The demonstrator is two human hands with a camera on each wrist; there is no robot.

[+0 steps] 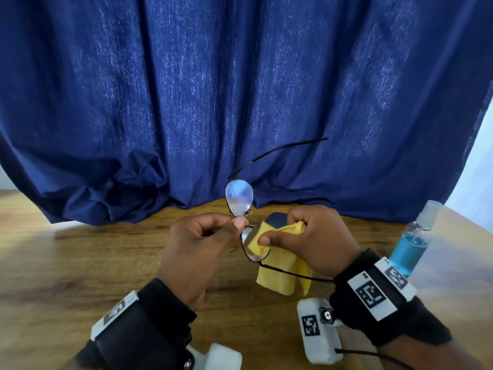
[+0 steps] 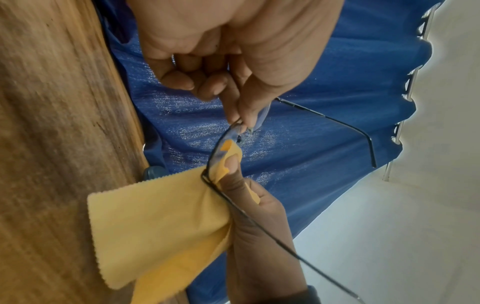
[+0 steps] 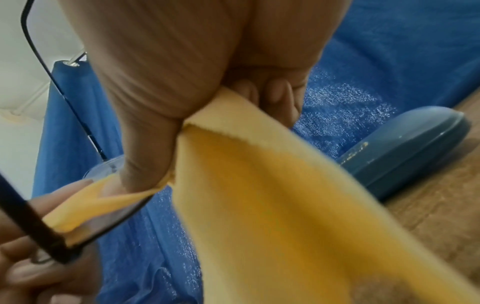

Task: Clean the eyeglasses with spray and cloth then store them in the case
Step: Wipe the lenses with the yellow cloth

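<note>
Wooden table [image 1: 80, 263]: spray bottle [image 1: 412, 241], blue case [image 3: 405, 152], curtain hem [image 1: 106, 206] resting.

Obstacles: blue curtain [image 1: 240, 89] closing off the table's [image 1: 80, 263] far edge, case [image 1: 277, 218] behind the hands, spray bottle [image 1: 416, 241] far right; bare wood left.

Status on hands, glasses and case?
Left hand pinches thin black-framed eyeglasses at the bridge. Right hand rubs yellow cloth on one lens. Blue hard case shut on table; nothing blocking.
</note>
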